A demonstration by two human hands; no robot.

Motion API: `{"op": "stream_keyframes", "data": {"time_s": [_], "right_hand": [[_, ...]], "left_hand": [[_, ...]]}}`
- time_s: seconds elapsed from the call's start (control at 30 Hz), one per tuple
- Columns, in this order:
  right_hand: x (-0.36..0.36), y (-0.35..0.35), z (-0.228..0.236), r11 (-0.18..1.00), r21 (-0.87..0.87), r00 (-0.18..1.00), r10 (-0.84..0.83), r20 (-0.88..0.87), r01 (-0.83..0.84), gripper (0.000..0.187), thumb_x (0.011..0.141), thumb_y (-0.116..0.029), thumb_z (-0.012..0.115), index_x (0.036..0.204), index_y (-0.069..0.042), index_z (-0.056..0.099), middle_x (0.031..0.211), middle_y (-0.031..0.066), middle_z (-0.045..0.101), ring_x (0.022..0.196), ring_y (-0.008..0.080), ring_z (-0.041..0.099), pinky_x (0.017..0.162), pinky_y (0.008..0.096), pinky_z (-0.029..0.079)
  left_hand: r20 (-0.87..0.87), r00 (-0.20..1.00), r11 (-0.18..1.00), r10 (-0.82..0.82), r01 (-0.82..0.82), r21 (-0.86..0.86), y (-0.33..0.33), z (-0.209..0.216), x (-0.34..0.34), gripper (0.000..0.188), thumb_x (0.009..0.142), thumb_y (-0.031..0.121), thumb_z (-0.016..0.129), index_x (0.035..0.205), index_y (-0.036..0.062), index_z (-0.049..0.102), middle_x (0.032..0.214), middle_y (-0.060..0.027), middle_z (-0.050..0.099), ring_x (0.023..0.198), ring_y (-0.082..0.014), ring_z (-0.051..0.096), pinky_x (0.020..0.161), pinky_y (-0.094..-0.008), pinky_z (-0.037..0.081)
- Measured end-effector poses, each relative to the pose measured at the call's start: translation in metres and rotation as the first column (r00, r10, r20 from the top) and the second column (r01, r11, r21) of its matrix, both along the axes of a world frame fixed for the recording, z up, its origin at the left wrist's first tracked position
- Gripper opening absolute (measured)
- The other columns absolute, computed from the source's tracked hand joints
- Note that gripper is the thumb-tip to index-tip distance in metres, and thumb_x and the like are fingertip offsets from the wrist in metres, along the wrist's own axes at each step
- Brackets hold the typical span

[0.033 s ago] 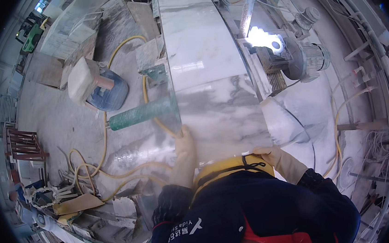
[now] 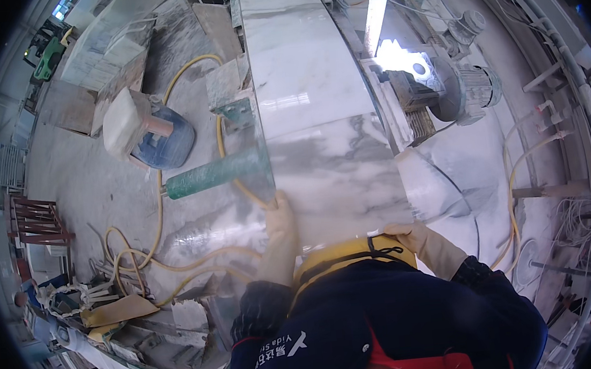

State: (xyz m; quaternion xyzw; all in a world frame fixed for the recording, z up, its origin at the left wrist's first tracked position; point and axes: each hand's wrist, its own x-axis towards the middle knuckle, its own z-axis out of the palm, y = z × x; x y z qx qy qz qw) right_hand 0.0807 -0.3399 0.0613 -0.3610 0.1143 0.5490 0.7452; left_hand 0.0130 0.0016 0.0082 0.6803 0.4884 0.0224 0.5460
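In front of me lies a polished marble slab [image 2: 338,188], white with grey veins, its near edge close against my yellow apron [image 2: 333,253]. My left hand [image 2: 281,222], in a pale rubber glove, grips the slab's left edge near the front corner. At the right end of the near edge, my right hand [image 2: 412,236], gloved alike, is closed on the slab. The undersides of both grips are hidden. Past this slab's far edge, a whiter marble slab [image 2: 302,64] continues along the same line.
A green roller [image 2: 203,177] sticks out left of the slab. Yellow hose [image 2: 162,224] loops over the floor beside a blue barrel [image 2: 169,141]. An electric motor [image 2: 470,92] and a bright lamp [image 2: 393,56] stand at the right. Stone offcuts [image 2: 191,320] lie at the lower left.
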Motion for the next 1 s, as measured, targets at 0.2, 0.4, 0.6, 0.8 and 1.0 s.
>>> {"op": "stream_keyframes", "data": {"time_s": [0.2, 0.4, 0.6, 0.8, 1.0], "right_hand": [[0.0, 0.007, 0.002, 0.998, -0.066, 1.0, -0.025, 0.008, 0.025, 0.027, 0.097, -0.008, 0.064, 0.12, 0.006, 0.067, 0.116, 0.0178, 0.071, 0.106, 0.0278, 0.068, 0.095, 0.0394, 0.055], [0.009, 0.009, 0.03, 0.958, -0.276, 0.989, 0.111, 0.1, -0.079, 0.036, 0.094, -0.014, 0.071, 0.125, 0.003, 0.065, 0.116, 0.0119, 0.071, 0.105, 0.0221, 0.068, 0.093, 0.0341, 0.055], [0.022, 0.0, 0.027, 0.945, -0.303, 0.945, 0.205, 0.255, -0.124, 0.048, 0.096, -0.019, 0.07, 0.137, 0.002, 0.056, 0.124, 0.01, 0.068, 0.11, 0.0188, 0.065, 0.094, 0.0316, 0.053], [0.052, -0.044, 0.013, 0.946, -0.325, 0.932, 0.122, 0.342, -0.004, 0.057, 0.1, -0.022, 0.064, 0.152, -0.007, 0.043, 0.13, 0.0064, 0.061, 0.12, 0.0157, 0.057, 0.108, 0.0334, 0.043], [0.078, -0.024, -0.012, 0.818, -0.569, 0.713, 0.449, 0.538, -0.086, 0.048, 0.105, -0.021, 0.056, 0.146, 0.001, 0.047, 0.118, 0.0092, 0.067, 0.101, 0.012, 0.061, 0.091, 0.0269, 0.047]], "left_hand": [[0.043, 0.999, 0.998, 0.005, -0.003, -0.06, 0.007, -0.004, 0.0, 0.06, 0.104, 0.051, 0.042, 0.124, -0.0008, 0.063, 0.106, -0.0212, 0.067, 0.094, -0.0331, 0.063, 0.088, -0.0443, 0.049], [0.083, 0.996, 0.974, 0.023, -0.003, -0.227, 0.015, 0.001, -0.002, 0.054, 0.103, 0.049, 0.049, 0.129, 0.0032, 0.061, 0.106, -0.0133, 0.068, 0.095, -0.0243, 0.062, 0.085, -0.0411, 0.05], [0.174, 0.979, 0.959, -0.106, 0.147, -0.243, 0.024, 0.006, -0.034, 0.06, 0.098, 0.05, 0.061, 0.137, 0.0048, 0.059, 0.1, -0.004, 0.064, 0.09, -0.0159, 0.059, 0.078, -0.0364, 0.051], [0.178, 0.964, 0.894, -0.199, 0.253, -0.37, -0.006, 0.025, -0.071, 0.068, 0.1, 0.049, 0.06, 0.148, 0.0027, 0.048, 0.143, -0.0114, 0.056, 0.127, -0.0245, 0.056, 0.104, -0.0369, 0.048], [0.135, 0.99, 0.845, 0.028, 0.048, -0.532, -0.022, 0.018, -0.064, 0.069, 0.102, 0.052, 0.057, 0.149, 0.0023, 0.046, 0.143, -0.0127, 0.057, 0.122, -0.0257, 0.06, 0.094, -0.0419, 0.056]]}}
